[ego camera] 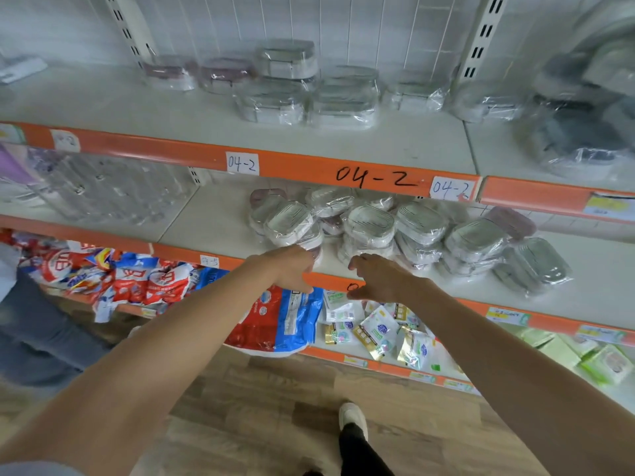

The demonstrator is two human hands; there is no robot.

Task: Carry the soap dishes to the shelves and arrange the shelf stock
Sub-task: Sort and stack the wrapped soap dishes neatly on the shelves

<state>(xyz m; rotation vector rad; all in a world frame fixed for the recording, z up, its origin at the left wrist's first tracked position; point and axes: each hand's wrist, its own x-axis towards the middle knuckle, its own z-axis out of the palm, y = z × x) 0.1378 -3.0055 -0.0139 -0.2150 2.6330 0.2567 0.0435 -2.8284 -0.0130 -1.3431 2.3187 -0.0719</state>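
Our left hand [292, 269] is out at the front edge of the middle shelf [213, 218], fingers reaching into the bottom of the nearest stack of wrapped soap dishes [292, 221]; whether it has actually closed on one we cannot tell, because the fingertips are hidden against the plastic. Our right hand [381, 278] hovers just beside it, fingers loosely spread and curved, holding nothing, over the orange shelf lip [330, 281].

Just beyond both hands the soap dishes sit in a loose heap across the middle shelf, each in clear film, most white or grey, a few mauve ones [512, 221] at the back, several tilted against each other. Above, the upper shelf [137, 108] carries more wrapped dishes [285, 80] in low stacks, and its orange strip bears the handwritten label 04-2 [376, 178].

Below our arms, the lower shelf holds red and blue detergent bags [281, 321] and small sachets [381, 329]. Further down we see wood-look floor [257, 407] and one white shoe [352, 417].
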